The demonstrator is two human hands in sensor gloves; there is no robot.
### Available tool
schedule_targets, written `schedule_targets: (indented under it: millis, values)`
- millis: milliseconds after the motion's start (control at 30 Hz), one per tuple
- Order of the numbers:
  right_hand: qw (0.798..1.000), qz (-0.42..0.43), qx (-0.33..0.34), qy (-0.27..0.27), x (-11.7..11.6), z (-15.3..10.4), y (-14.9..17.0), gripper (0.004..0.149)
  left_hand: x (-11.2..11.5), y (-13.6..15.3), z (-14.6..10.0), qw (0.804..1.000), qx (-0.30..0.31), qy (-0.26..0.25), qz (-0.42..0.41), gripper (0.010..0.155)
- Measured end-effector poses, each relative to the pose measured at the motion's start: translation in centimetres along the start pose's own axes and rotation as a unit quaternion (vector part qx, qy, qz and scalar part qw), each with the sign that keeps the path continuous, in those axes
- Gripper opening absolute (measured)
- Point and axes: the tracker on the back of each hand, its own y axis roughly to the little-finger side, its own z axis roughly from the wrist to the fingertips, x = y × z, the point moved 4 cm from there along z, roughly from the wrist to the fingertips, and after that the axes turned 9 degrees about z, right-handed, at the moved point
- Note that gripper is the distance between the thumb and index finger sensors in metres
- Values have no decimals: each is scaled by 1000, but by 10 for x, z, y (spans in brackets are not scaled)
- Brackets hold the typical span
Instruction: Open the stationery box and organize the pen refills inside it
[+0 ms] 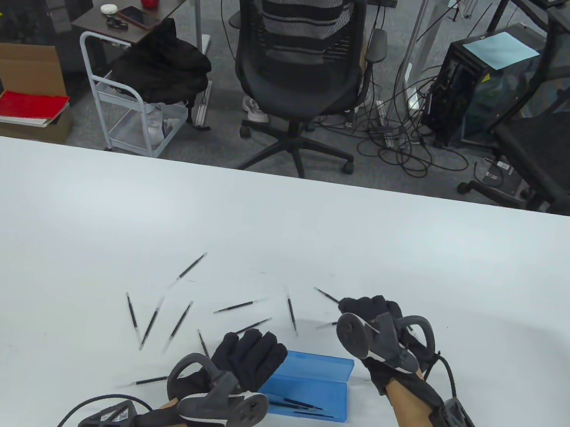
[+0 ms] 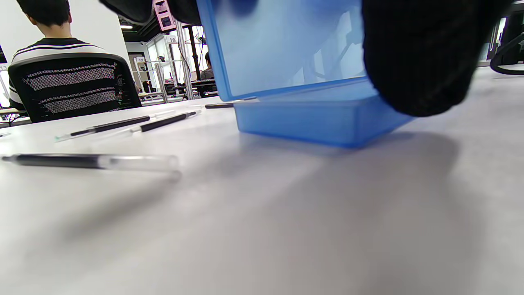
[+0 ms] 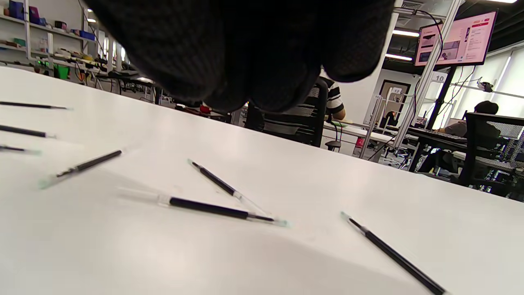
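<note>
Stationery box (image 1: 317,383), translucent blue plastic, lies open beside our left hand (image 1: 245,355).
Left fingers curl on its lid; our right hand (image 1: 371,314) hovers over slim refills (image 1: 292,317), grip unclear.

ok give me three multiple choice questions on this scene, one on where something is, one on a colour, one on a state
1. Where do the refills already put away lie?
A. in the tray of the stationery box
B. on the office chair
C. in the right hand

2. What colour is the stationery box?
A. red
B. translucent blue
C. green

3. What state is the box in?
A. shut
B. upside down
C. open, lid raised

Answers:
1. A: a few pen refills lie in the tray of the stationery box.
2. B: its walls show translucent blue.
3. C: the lid stands up behind the tray, next to the left hand.
</note>
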Motion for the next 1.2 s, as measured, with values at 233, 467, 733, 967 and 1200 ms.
schedule_targets:
  millis: [233, 467, 733, 967, 1200]
  values:
    - [997, -33, 32, -55, -37, 22, -4, 58, 0, 0, 0, 1000, 0, 0, -1, 114]
    - [993, -68, 83, -53, -52, 28, -16, 57, 0, 0, 0, 1000, 0, 1, -2, 114]
    - [989, -100, 102, -45, -63, 34, -22, 55, 0, 0, 0, 1000, 0, 0, 0, 114]
    - [989, -91, 102, -51, -65, 34, -22, 52, 0, 0, 0, 1000, -1, 0, -1, 114]
    - [989, -90, 104, -54, -67, 34, -22, 50, 0, 0, 0, 1000, -1, 1, -1, 115]
